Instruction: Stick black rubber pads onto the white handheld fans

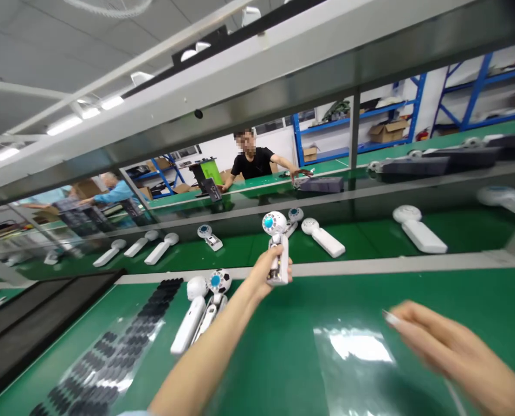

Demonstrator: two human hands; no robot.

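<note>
My left hand is wrapped round the handle of a white round-headed handheld device, held upright over the bench's far edge. Its head has a blue centre, and the handle is uncovered, with inner parts showing. At the right, my right hand is blurred, thumb and fingers pinched together over the green bench. A small pale tip sticks out of the pinch; its kind cannot be made out. Left of my forearm lie a closed white device and a device with a football-patterned head.
Rows of small black pads lie on the left of the bench, beside a clear sheet. Beyond the ledge, a green conveyor belt carries several white devices. A metal beam crosses above. Across sits a co-worker.
</note>
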